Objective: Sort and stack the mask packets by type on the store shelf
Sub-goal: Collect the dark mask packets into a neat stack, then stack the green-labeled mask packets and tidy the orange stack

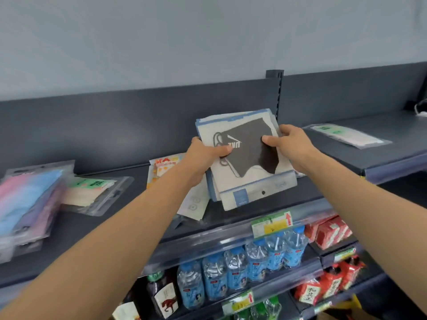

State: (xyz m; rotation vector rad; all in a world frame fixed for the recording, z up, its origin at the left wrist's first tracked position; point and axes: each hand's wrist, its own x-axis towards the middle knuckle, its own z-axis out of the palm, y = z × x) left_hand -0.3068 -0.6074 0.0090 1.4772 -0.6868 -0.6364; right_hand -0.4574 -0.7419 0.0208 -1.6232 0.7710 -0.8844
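Note:
A stack of black-mask packets point(249, 179) with blue edges is tilted up above the dark shelf point(129, 218). My left hand point(205, 155) grips its left edge and my right hand point(286, 144) grips its right edge, thumbs on the top packet. Behind my left hand lies an orange-printed packet point(161, 167), and a pale packet point(193, 204) sits under the stack. At the left lie a green-labelled packet point(92, 192) and a pile of pastel packets point(27, 204). Another green-labelled packet point(346, 135) lies on the right shelf section.
A slotted upright post point(276, 93) divides the shelf back. Below the shelf edge stand several water bottles point(254, 264), a dark drink bottle point(164, 294) and red snack packs point(328, 232). Price tags point(271, 224) hang on the front rail.

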